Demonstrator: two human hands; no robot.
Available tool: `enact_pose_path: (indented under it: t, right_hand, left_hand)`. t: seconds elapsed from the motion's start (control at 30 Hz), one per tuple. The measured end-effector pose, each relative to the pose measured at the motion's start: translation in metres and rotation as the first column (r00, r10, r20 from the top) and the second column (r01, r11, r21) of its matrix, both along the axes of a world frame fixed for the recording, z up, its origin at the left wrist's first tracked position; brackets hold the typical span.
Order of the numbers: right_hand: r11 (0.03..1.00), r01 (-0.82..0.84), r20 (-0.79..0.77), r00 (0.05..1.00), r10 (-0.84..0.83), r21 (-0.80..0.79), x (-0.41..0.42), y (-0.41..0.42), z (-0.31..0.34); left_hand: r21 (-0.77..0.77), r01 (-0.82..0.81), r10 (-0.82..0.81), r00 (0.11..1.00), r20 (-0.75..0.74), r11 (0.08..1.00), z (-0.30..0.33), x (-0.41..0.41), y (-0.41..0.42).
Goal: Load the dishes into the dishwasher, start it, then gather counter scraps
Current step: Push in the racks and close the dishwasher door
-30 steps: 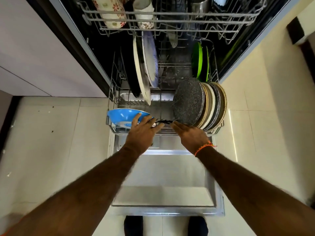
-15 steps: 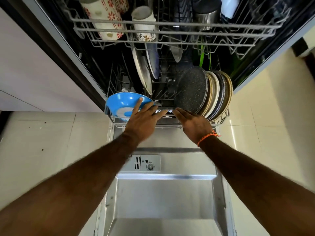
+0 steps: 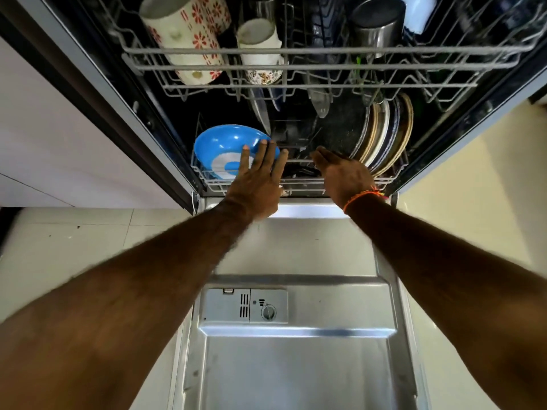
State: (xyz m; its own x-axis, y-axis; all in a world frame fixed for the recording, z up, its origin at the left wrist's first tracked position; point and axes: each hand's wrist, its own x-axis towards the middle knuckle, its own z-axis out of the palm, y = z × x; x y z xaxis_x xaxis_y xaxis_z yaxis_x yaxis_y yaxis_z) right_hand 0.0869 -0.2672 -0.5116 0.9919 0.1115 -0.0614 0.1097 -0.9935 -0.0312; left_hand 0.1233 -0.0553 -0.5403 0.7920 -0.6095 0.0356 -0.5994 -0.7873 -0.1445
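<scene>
Lower rack sits at the dishwasher mouth, front rail under both hands. Left hand: fingers straight and spread, flat against the rail, tips overlapping the blue bowl in the rack's left corner; nothing gripped. Right hand: fingers extended together, at the rail beside upright plates; contact unclear. Mugs hang in the upper rack; door lies open below.

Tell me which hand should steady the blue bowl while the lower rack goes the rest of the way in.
Left, probably. The left hand already lies open with its fingers over the blue bowl at the lower rack front-left corner. The right hand sits by the stacked plates.
</scene>
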Motion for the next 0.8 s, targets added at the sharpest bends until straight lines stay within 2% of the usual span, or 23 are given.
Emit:
enact_pose_path:
  t: [0.27, 0.4, 0.53, 0.7, 0.8]
  right_hand:
    - [1.0, 0.019, 0.007, 1.0, -0.019, 0.001, 0.011, 0.002, -0.005]
    - [0.993, 0.116, -0.009, 0.993, -0.116, -0.025, 0.004, 0.014, -0.004]
    - [0.982, 0.188, -0.049, 0.981, -0.189, -0.027, -0.061, 0.034, -0.014]
    - [0.98, 0.195, -0.228, 0.956, -0.183, 0.029, -0.174, 0.054, -0.035]
    - [0.969, 0.234, -0.286, 0.936, -0.204, 0.074, -0.243, 0.063, -0.045]
  left_hand:
    - [-0.021, -0.067, 0.063, 0.983, -0.171, 0.998, -0.003, 0.006, 0.001]
    - [-0.035, -0.106, 0.096, 0.971, -0.219, 0.994, 0.009, -0.019, 0.002]
    - [-0.074, -0.127, 0.096, 0.94, -0.328, 0.989, 0.021, -0.08, 0.016]
    - [0.005, -0.204, 0.181, 0.854, -0.487, 0.979, 0.029, -0.171, 0.049]
    - [0.011, -0.234, 0.205, 0.828, -0.522, 0.972, 0.027, -0.229, 0.07]
